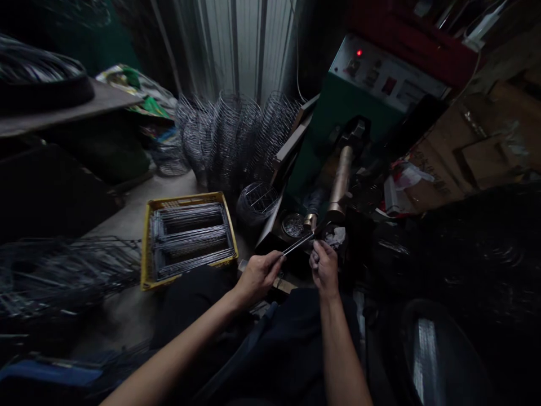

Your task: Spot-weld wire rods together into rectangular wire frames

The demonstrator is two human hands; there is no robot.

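My left hand (260,274) is closed on a thin metal wire piece (298,245) that looks like two parallel rods. The wire slants up and to the right, its far end at the brass lower tip (310,221) of a green machine (323,135). Just right of that end, my right hand (324,266) is held in a pinch; what lies between its fingers is too small and dark to make out. Above my right hand, a thick brass cylinder (340,183) slants down from the machine. A round dish of small metal bits (293,225) sits left of the brass tip.
To the left, a yellow crate (146,248) holds stacked wire frames (190,237). Several wire mesh baskets (234,135) stand behind it. More wire pieces (67,276) lie in a heap at far left. Cardboard boxes (477,146) are at right. A red light (359,52) glows on the machine's panel.
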